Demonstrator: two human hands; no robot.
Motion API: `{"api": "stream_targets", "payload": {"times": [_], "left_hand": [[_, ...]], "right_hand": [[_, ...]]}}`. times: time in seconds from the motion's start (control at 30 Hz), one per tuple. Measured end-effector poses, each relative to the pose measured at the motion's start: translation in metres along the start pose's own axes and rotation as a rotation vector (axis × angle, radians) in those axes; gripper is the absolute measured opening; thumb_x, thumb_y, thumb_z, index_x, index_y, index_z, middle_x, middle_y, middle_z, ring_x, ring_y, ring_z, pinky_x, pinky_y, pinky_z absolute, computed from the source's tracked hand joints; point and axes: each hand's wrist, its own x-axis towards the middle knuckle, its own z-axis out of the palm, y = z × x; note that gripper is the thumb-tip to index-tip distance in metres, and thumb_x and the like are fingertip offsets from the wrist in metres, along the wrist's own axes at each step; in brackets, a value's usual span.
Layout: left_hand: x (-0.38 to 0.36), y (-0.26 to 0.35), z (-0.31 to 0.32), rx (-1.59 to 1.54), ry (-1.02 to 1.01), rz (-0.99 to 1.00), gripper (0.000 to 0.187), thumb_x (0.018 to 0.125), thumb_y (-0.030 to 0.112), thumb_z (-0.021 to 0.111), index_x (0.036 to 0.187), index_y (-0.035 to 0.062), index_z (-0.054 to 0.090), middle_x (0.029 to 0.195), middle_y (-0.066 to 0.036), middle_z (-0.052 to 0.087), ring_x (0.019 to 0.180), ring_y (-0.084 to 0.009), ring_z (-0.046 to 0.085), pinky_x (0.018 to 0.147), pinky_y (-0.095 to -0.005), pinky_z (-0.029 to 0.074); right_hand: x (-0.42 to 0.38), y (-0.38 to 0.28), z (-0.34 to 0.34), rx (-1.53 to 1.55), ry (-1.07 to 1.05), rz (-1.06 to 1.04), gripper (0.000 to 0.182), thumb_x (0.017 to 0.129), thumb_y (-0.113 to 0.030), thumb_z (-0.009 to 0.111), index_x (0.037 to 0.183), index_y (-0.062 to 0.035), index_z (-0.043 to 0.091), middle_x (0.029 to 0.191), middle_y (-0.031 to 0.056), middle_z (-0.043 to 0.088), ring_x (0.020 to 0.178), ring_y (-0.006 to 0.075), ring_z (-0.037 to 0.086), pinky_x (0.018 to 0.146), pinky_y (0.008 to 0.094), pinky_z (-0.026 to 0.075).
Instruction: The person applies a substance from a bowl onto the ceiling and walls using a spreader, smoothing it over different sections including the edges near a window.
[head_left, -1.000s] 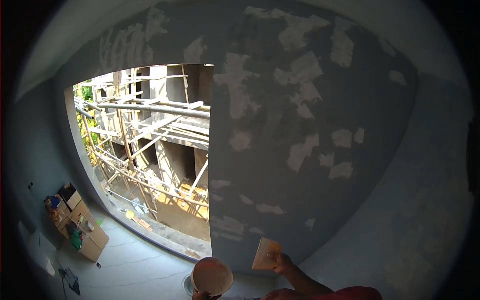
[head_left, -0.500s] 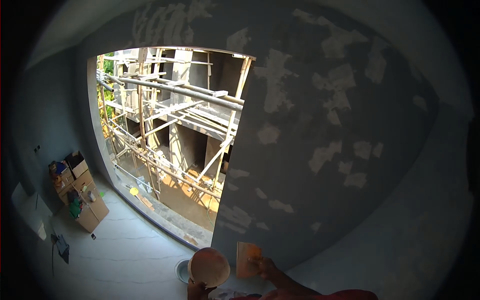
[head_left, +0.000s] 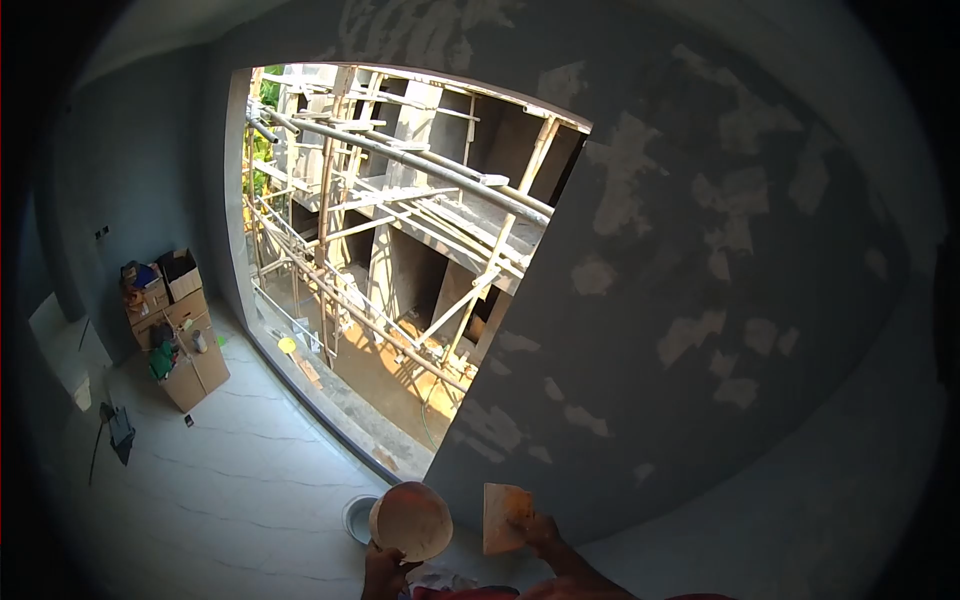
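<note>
My left hand [head_left: 384, 572] grips a round, pale bowl [head_left: 412, 522] by its lower rim, low in the middle of the view. The bowl is tilted so that its inside faces me, with pinkish-brown stains on it. Close to its right, my right hand [head_left: 540, 532] is closed on a wide putty knife [head_left: 498, 518] whose pale blade points up and left and carries an orange-brown patch. Beyond both hands stands a grey wall [head_left: 620, 400] with lighter filler patches. A bucket [head_left: 358, 520] sits on the floor, partly hidden behind the bowl.
A large window opening [head_left: 390, 250] looks onto bamboo scaffolding [head_left: 400, 155] and an unfinished building. Cardboard boxes [head_left: 195, 370] with items on top stand by the left wall. A dustpan-like tool [head_left: 120, 432] and a small dark object [head_left: 189, 421] lie on the pale tiled floor [head_left: 240, 480].
My view has swung left, so the window and wall patches sit further right. Both hands keep hold of the bowl and the putty knife, and the bowl has shifted slightly left and up.
</note>
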Motion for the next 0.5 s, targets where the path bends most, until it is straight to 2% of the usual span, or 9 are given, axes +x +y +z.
{"api": "stream_targets", "payload": {"times": [0.07, 0.27, 0.33, 0.37, 0.43, 0.5], "left_hand": [[-0.002, 0.001, -0.002, 0.0, 0.001, -0.003, 0.07, 0.072, -0.009, 0.045, 0.139, 0.0, 0.029, 0.13, -0.026, 0.044, 0.114, -0.046, 0.056, 0.086, -0.0556, 0.06], [0.011, -0.004, -0.016, -0.007, 0.017, 0.0, 0.073, 0.071, -0.009, 0.046, 0.141, 0.0024, 0.03, 0.13, -0.025, 0.045, 0.114, -0.0464, 0.056, 0.083, -0.0563, 0.06], [0.017, -0.008, -0.025, -0.073, -0.006, -0.02, 0.084, 0.067, -0.015, 0.043, 0.146, 0.0069, 0.025, 0.133, -0.025, 0.042, 0.112, -0.0487, 0.057, 0.083, -0.0631, 0.057], [0.019, -0.011, -0.03, -0.076, -0.004, -0.02, 0.084, 0.067, -0.015, 0.043, 0.146, 0.0069, 0.025, 0.133, -0.025, 0.042, 0.112, -0.0487, 0.057, 0.083, -0.0631, 0.057], [0.013, -0.007, -0.025, -0.034, 0.017, -0.005, 0.073, 0.071, -0.011, 0.045, 0.141, 0.0033, 0.029, 0.131, -0.025, 0.044, 0.112, -0.0466, 0.057, 0.082, -0.0576, 0.06], [0.007, 0.001, -0.019, -0.045, 0.04, -0.005, 0.074, 0.071, -0.012, 0.045, 0.141, 0.0036, 0.028, 0.132, -0.025, 0.043, 0.112, -0.0471, 0.057, 0.082, -0.0586, 0.059]], "right_hand": [[-0.017, -0.011, 0.005, -0.202, -0.002, -0.049, 0.046, 0.083, -0.029, 0.08, 0.107, 0.008, 0.067, 0.094, 0.009, 0.07, 0.083, 0.0152, 0.066, 0.074, 0.0318, 0.055], [-0.027, -0.018, 0.014, -0.329, 0.038, -0.027, 0.046, 0.082, -0.028, 0.08, 0.108, 0.007, 0.067, 0.094, 0.0093, 0.071, 0.082, 0.014, 0.066, 0.073, 0.0324, 0.055], [-0.028, -0.017, 0.013, -0.341, 0.022, -0.062, 0.046, 0.082, -0.029, 0.08, 0.107, 0.0063, 0.068, 0.093, 0.009, 0.071, 0.081, 0.0138, 0.066, 0.072, 0.0322, 0.055], [-0.028, -0.016, 0.013, -0.351, 0.009, -0.096, 0.045, 0.082, -0.031, 0.08, 0.107, 0.0055, 0.068, 0.092, 0.0088, 0.071, 0.081, 0.0137, 0.066, 0.072, 0.032, 0.055], [-0.03, -0.018, 0.016, -0.374, 0.008, -0.109, 0.046, 0.081, -0.032, 0.079, 0.105, 0.0057, 0.068, 0.091, 0.0088, 0.071, 0.08, 0.0135, 0.067, 0.071, 0.032, 0.055], [-0.029, -0.016, 0.018, -0.398, 0.007, -0.119, 0.046, 0.081, -0.033, 0.079, 0.103, 0.0058, 0.069, 0.09, 0.0089, 0.072, 0.08, 0.0134, 0.067, 0.071, 0.0319, 0.054]]}}
